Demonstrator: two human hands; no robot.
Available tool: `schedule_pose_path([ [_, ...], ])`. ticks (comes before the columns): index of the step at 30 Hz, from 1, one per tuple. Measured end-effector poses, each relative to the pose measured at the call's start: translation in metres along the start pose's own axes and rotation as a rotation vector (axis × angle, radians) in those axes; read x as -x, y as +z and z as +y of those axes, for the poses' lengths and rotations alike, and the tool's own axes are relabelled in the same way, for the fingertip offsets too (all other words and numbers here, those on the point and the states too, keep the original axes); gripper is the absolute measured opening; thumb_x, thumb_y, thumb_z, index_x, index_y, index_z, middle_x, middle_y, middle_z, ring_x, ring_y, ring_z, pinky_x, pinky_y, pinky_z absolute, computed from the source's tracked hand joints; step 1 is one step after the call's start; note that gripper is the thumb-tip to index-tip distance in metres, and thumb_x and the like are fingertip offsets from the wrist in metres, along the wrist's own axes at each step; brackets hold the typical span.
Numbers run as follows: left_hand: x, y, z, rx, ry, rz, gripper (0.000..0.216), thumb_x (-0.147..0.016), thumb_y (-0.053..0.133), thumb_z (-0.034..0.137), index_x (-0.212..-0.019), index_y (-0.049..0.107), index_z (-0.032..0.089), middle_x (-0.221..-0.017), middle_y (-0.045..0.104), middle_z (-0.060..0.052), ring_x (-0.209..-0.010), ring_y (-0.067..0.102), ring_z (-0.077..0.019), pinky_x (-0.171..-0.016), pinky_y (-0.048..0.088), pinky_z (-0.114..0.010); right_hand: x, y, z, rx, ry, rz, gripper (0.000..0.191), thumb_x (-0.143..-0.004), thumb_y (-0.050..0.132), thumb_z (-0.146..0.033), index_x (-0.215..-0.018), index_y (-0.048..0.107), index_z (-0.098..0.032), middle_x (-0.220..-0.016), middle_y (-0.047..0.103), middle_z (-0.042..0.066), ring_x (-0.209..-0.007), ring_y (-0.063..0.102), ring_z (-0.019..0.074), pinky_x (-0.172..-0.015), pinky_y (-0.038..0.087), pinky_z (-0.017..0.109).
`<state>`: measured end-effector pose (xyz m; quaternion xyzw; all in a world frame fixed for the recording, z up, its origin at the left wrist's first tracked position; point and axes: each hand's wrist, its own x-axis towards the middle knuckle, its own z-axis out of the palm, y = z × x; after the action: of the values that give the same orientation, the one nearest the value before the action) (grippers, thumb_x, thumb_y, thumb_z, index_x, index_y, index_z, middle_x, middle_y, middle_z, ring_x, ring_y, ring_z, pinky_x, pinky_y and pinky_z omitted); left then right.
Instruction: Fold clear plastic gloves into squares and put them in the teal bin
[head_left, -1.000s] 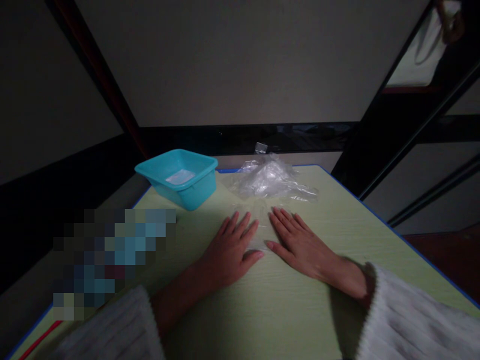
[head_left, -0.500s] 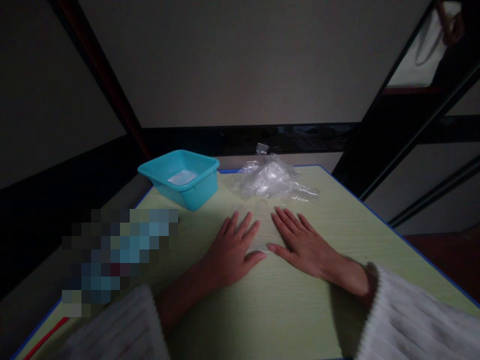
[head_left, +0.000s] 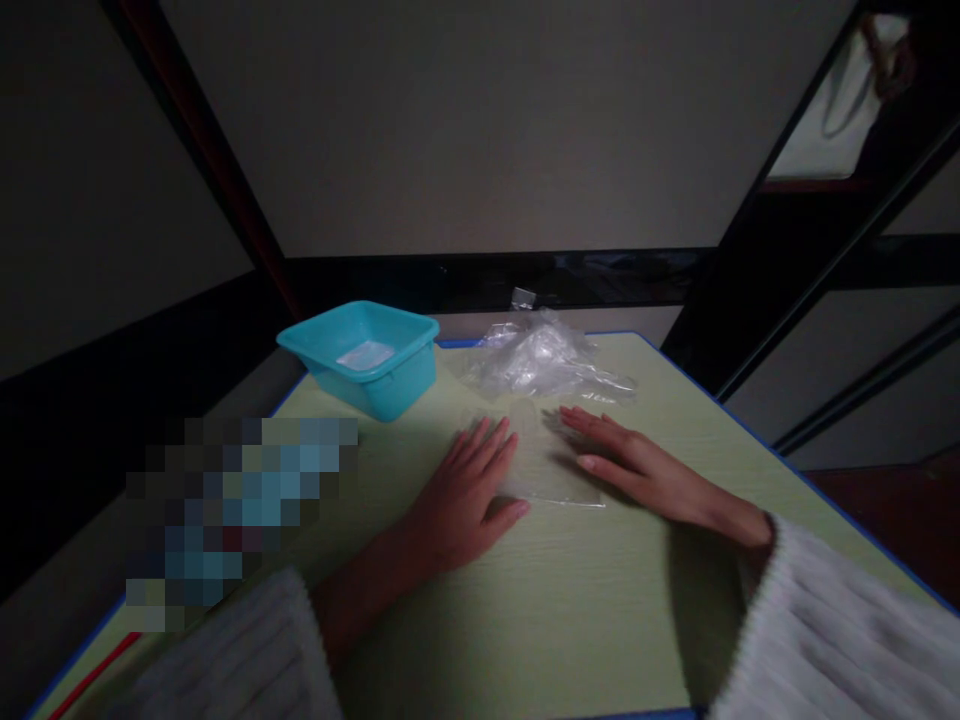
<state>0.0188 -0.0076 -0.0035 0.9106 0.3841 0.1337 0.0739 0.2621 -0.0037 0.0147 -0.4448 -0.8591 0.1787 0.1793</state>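
A flat clear plastic bag (head_left: pixel 551 470) lies on the pale green table (head_left: pixel 570 610) in front of me. My left hand (head_left: pixel 461 495) rests flat on the bag's left edge with its fingers spread, so it is open. My right hand (head_left: pixel 637 465) is raised slightly over the bag's right side, fingers stretched out and together, holding nothing. Both arms wear white knitted sleeves. The scene is dim.
A turquoise plastic tub (head_left: pixel 364 357) with something pale inside stands at the far left of the table. A heap of crumpled clear plastic bags (head_left: pixel 544 362) lies at the far edge. Dark frame bars rise behind and to the right. A blurred patch covers the left.
My right hand has lifted off the table and shifted right and away, uncovering the clear bag. My left hand has stayed flat in place.
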Motion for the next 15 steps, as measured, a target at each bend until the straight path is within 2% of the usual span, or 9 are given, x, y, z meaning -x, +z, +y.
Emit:
schedule_pose_path([
  [3, 0.002, -0.005, 0.003, 0.047, 0.132, 0.012, 0.059, -0.087, 0.043, 0.033, -0.137, 0.027, 0.006, -0.145, 0.025, -0.017, -0.135, 0.017, -0.0227, -0.109, 0.022, -0.042, -0.002, 0.0, -0.001, 0.028, -0.119, -0.011, 0.055, -0.091, 0.034, -0.047, -0.135, 0.036, -0.013, -0.14, 0.037, 0.012, -0.13, 0.031, 0.0223, -0.107, 0.026, 0.045],
  [7, 0.003, -0.007, 0.01, 0.016, 0.245, -0.091, 0.063, -0.086, 0.047, 0.037, -0.136, 0.029, 0.003, -0.145, 0.023, -0.019, -0.135, 0.017, -0.0233, -0.109, 0.021, -0.039, -0.004, 0.005, 0.001, 0.127, -0.203, -0.097, 0.059, -0.091, 0.035, -0.047, -0.136, 0.034, -0.008, -0.14, 0.036, 0.015, -0.131, 0.029, 0.0227, -0.108, 0.023, 0.045],
  [10, 0.003, -0.005, 0.012, -0.01, 0.257, -0.17, 0.063, -0.086, 0.047, 0.041, -0.136, 0.031, 0.006, -0.145, 0.023, -0.018, -0.135, 0.017, -0.0252, -0.109, 0.021, -0.041, -0.003, 0.008, 0.006, 0.176, -0.21, -0.141, 0.063, -0.089, 0.037, -0.05, -0.137, 0.03, -0.01, -0.141, 0.034, 0.017, -0.131, 0.028, 0.0245, -0.108, 0.021, 0.05],
  [15, 0.003, -0.004, 0.012, -0.012, 0.258, -0.195, 0.063, -0.086, 0.047, 0.043, -0.136, 0.032, 0.008, -0.145, 0.022, -0.018, -0.135, 0.018, -0.0277, -0.108, 0.022, -0.044, -0.002, 0.007, 0.012, 0.183, -0.199, -0.195, 0.069, -0.086, 0.036, -0.055, -0.139, 0.026, -0.012, -0.141, 0.031, 0.017, -0.131, 0.027, 0.0269, -0.106, 0.018, 0.056],
])
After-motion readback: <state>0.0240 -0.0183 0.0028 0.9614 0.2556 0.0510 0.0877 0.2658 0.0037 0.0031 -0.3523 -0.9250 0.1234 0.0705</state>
